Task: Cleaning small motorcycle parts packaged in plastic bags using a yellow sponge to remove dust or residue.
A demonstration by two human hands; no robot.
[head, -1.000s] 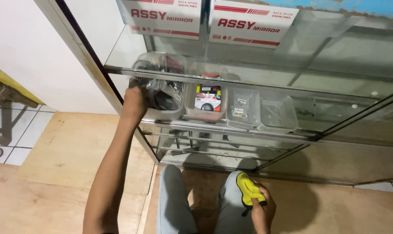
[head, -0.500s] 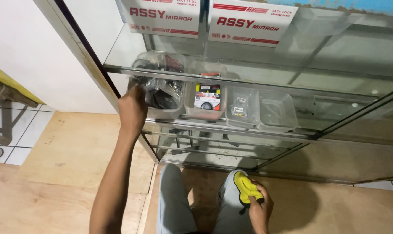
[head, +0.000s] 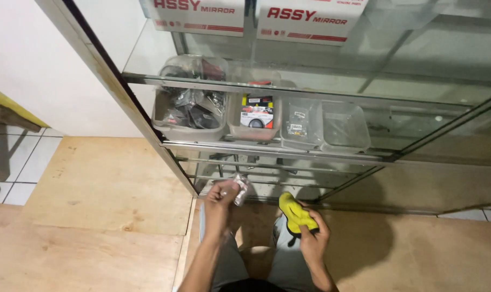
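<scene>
Hands number two, both low in front of the glass cabinet (head: pixel 310 81). Four clear plastic tubs (head: pixel 188 116) stand in a row on one glass shelf, and two white cardboard boxes (head: pixel 307 16) sit on the shelf above. The left hand (head: pixel 221 197) is closed around one small clear plastic packet (head: pixel 241 189), which sticks out past the fingertips on the thumb side. The right hand (head: pixel 313 238) is closed around one yellow cloth (head: pixel 294 212), whose free end stands up above the fist. Packet and cloth are near each other but apart, above the person's knees and the plywood floor (head: pixel 110 184).
</scene>
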